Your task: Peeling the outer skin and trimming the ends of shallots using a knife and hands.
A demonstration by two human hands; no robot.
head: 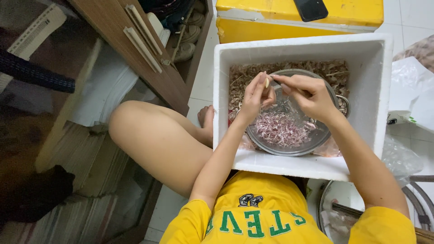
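My left hand (256, 96) and my right hand (308, 94) meet over a metal bowl (316, 141) that sits inside a white foam box (375, 90). Together they pinch a small pale clove (267, 82) between their fingertips. Purple-tinged peelings (279, 129) lie in the bowl. Dry brownish skins (334, 70) cover the box floor around the bowl.
A yellow foam box (280, 20) with a dark phone (310, 8) on top stands behind the white one. Plastic bags (409, 97) lie to the right, a fan grille (418, 199) at lower right. My bent knee (149, 135) and wooden furniture (135, 49) are to the left.
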